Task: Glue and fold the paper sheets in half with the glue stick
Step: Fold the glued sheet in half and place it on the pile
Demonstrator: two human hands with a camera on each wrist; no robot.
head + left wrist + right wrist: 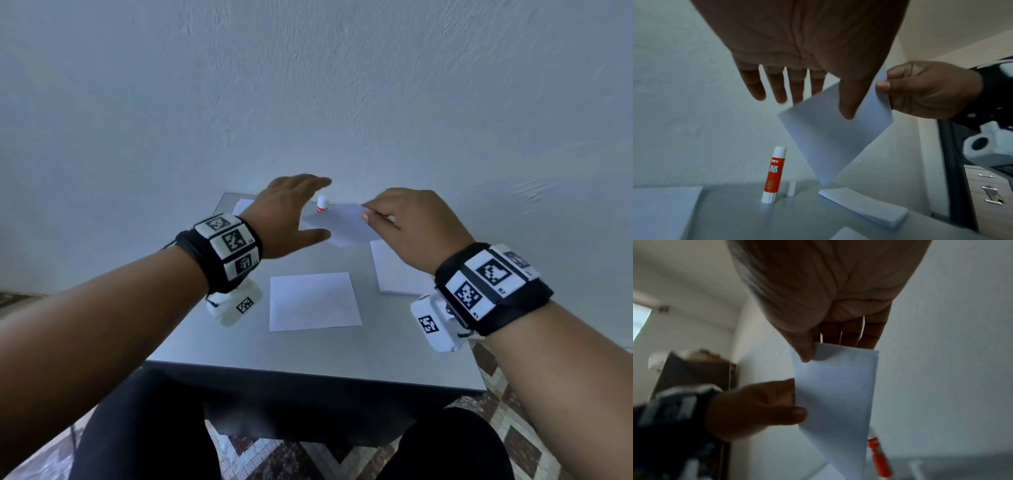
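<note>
R hand (407, 226) pinches a folded sheet (342, 224) by its short edge, thumb on one face and fingers behind, holding it in the air over the far part of the grey table (308, 356). L hand (291, 212) is spread, fingers straight and apart, holding nothing; in the R wrist view its thumb looks to be right at the sheet's side edge, contact not certain. Folded sheet is a narrow rectangle; in the wrist views its long axis runs down from the pinch toward the table, free end lowest and hanging just above a stack of folded sheets (865, 204) on the table's right side. Glue stick (773, 174) stands upright at the far edge near the wall, long axis vertical, white top up; a small white cap-like piece (791, 188) stands just beside it, can't tell what it is for sure. One flat unfolded sheet (313, 301) lies mid-table, nearer the person, edges roughly square to the table; another pile of paper (243, 205) at far left. Handling, my guess: paper is v. light, thin and floppy, doubled so a bit stiffer along the crease; it'll flap or slip if held loosely, creases easily. Best held at an edge or corner w/ a light pinch, 2nd hand supporting the free end when laying it on the stack. Glue stick is rigid, light, tips easily; take it round the barrel.
</note>
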